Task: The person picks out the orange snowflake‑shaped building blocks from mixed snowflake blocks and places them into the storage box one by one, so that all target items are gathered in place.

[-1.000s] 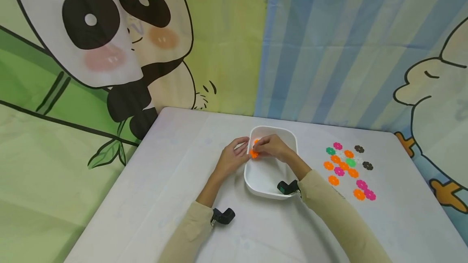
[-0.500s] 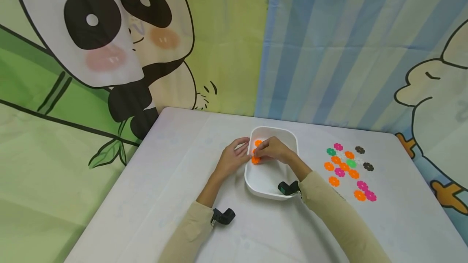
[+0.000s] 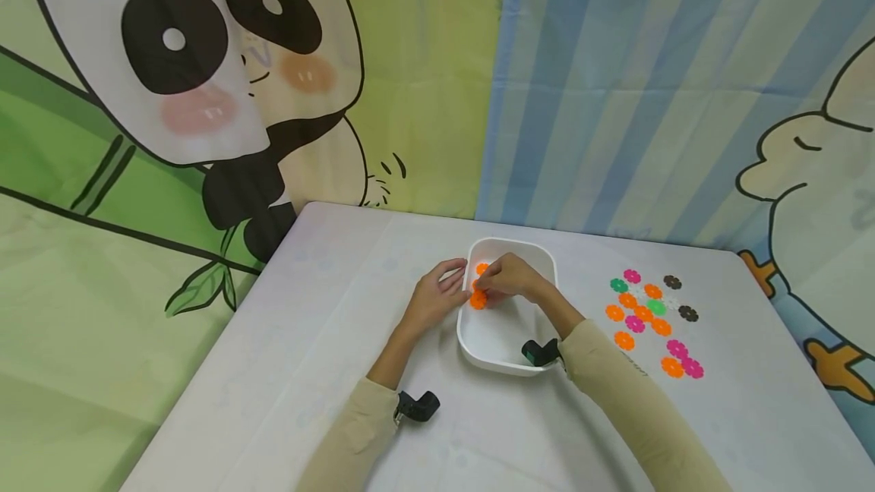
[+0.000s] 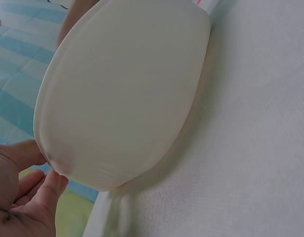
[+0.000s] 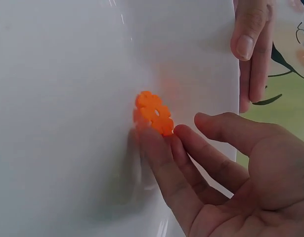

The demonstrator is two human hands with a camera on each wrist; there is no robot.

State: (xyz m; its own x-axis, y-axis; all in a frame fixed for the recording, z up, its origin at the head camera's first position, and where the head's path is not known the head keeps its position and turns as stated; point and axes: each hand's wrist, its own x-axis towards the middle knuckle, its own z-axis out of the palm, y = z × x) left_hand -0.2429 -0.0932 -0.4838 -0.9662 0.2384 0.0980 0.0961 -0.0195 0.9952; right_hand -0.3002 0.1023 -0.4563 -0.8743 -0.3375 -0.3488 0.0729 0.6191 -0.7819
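My left hand (image 3: 432,302) grips the left rim of a white plastic tray (image 3: 495,344), its thumb hooked over the edge. The left wrist view shows the tray (image 4: 127,94) from outside, with the left hand (image 4: 30,197) at its corner. Inside, my right hand (image 3: 513,277) pinches an orange flower-shaped disc (image 5: 164,123) against the left wall. More orange discs (image 3: 482,269) line that wall, partly hidden by the fingers. In the right wrist view, the right hand (image 5: 240,182) has bent fingers at the disc; the front fingertip is blurred.
Right of the tray, several loose flower-shaped discs (image 3: 643,313) in orange, pink, green, white and dark brown lie on the white table (image 3: 383,264). A panda-print cloth (image 3: 424,59) hangs behind the table's far edge. Black wrist cameras (image 3: 418,406) are on the cuffs.
The nearest orange disc has shifted slightly toward me along the tray wall, and the disc at the far end shows more fully. My left hand stays on the rim.
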